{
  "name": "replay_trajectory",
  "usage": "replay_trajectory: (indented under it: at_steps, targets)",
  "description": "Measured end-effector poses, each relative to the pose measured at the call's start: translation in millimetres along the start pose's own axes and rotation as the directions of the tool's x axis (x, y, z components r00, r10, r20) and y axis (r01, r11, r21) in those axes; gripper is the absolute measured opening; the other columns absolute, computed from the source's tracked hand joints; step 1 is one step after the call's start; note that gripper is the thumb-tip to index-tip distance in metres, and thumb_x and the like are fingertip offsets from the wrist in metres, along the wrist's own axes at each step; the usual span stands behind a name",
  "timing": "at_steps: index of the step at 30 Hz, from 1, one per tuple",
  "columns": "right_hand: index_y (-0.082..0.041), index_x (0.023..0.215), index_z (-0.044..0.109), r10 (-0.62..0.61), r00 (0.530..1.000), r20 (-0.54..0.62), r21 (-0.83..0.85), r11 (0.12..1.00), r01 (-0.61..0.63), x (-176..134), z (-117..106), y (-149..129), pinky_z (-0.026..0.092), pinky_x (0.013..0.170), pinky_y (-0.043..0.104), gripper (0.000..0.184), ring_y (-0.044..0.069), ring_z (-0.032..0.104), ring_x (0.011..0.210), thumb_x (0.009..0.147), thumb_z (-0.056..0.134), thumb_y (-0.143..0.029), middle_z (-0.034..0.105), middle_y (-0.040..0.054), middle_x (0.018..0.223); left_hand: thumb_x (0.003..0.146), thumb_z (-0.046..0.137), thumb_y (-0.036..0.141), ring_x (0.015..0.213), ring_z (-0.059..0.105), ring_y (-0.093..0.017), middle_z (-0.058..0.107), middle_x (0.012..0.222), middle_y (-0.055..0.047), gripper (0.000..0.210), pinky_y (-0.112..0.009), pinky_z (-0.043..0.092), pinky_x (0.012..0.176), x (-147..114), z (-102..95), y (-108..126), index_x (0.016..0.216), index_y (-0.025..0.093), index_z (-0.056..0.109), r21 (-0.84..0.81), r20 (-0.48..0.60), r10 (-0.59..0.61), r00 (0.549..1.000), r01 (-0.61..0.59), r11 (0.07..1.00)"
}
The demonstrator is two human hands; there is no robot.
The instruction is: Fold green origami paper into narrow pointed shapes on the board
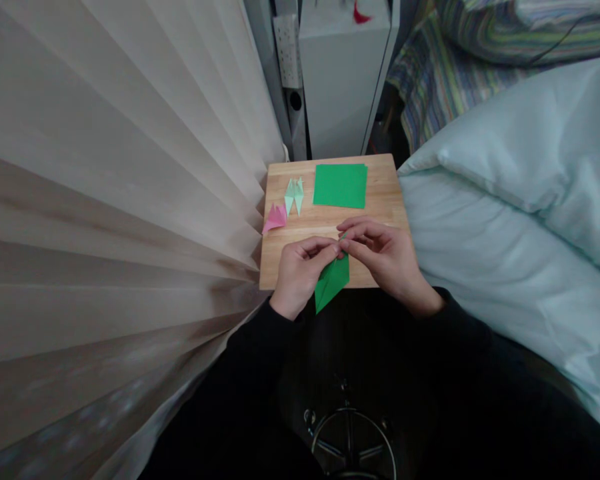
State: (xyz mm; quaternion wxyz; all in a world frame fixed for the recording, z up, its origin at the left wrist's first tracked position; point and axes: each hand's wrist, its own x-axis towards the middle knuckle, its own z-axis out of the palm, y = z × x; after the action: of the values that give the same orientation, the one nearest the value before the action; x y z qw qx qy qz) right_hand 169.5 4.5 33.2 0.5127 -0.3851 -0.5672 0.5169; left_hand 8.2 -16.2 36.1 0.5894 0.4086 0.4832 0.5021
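Note:
Both hands grip a folded piece of green origami paper (333, 283) over the near edge of a small wooden table (385, 180). My left hand (303, 270) pinches its upper part between thumb and fingers. Opposite it, my right hand (385, 253) pinches the narrow top tip, with the thumb close to the left thumb. The paper's pointed lower end hangs past the table's edge. My fingertips hide part of the tip. Beyond the hands lie a stack of flat green paper sheets (340, 186), light green folded paper pieces (294, 195) and a pink folded paper piece (275, 218).
A pleated curtain (130, 167) runs along the table's left side. On the right is a bed with a pale blue duvet (505, 187). A white cabinet (345, 87) with a red object (361, 13) stands behind. A round metal chair base (353, 440) shows below.

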Motion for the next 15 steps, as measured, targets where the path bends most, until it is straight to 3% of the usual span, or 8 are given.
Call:
replay_trajectory:
  at_steps: [15]
  targets:
    - [-0.023,0.079,0.074,-0.020,0.998,-0.058,-0.040,0.999,0.017,-2.4,2.8,1.4,0.053,0.098,0.044,0.008,0.022,0.069,0.105,0.087,0.075,-0.024,0.074,0.0052,0.104,0.081,0.080,0.034,0.068,0.065,-0.013,0.076,0.075,-0.003,0.016,-0.027,0.050,0.067,-0.4,2.4,-1.4,0.078,0.018,0.078,0.057,-0.003,0.061,0.998,-0.061,0.996]
